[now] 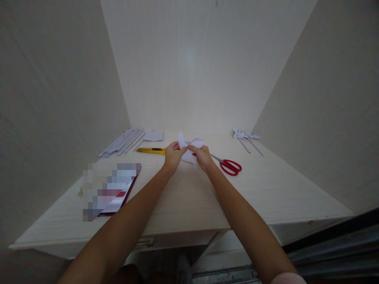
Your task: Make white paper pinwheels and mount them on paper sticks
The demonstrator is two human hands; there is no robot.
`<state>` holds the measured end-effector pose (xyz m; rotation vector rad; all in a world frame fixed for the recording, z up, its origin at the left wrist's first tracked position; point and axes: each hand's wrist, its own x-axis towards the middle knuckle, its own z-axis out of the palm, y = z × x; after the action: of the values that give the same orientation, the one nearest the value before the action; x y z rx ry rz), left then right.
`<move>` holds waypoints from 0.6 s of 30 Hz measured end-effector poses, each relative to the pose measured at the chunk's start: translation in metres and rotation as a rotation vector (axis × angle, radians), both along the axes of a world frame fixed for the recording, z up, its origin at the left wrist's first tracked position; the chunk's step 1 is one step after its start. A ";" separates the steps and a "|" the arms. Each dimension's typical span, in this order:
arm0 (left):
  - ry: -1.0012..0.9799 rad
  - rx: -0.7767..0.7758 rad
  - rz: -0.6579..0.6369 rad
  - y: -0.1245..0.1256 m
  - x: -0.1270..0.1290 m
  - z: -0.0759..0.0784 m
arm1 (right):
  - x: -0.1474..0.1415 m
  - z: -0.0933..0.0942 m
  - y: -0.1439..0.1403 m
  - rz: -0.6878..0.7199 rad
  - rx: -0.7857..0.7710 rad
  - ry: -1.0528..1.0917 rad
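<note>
Both my hands meet over the middle of a pale wooden desk (189, 197). My left hand (172, 156) and my right hand (201, 156) pinch a white folded paper shape (189, 144) with curled flaps, like a pinwheel head, held just above the desk. A yellow utility knife (150, 150) lies just left of my left hand. Red-handled scissors (229, 165) lie just right of my right hand.
Several rolled white paper sticks (122, 142) lie at the back left beside a small white paper sheet (153, 135). Finished paper pinwheels (245, 137) rest at the back right. A blurred booklet (111, 189) lies front left. Walls enclose the desk on three sides.
</note>
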<state>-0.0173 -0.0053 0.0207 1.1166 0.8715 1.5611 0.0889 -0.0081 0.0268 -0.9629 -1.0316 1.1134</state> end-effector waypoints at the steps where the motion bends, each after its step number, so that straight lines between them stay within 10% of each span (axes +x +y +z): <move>1: -0.011 -0.005 -0.014 -0.001 0.000 0.001 | 0.001 0.000 0.000 0.005 0.009 0.006; 9: 0.033 0.050 0.086 0.005 -0.007 0.002 | 0.007 0.004 0.000 0.033 0.006 0.026; 18: -0.033 0.017 -0.105 -0.002 -0.004 0.002 | 0.008 0.007 -0.001 0.042 -0.010 0.039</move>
<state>-0.0214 -0.0075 0.0226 1.1272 0.7669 1.4991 0.0965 -0.0091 0.0340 -0.9274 -1.0195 1.1682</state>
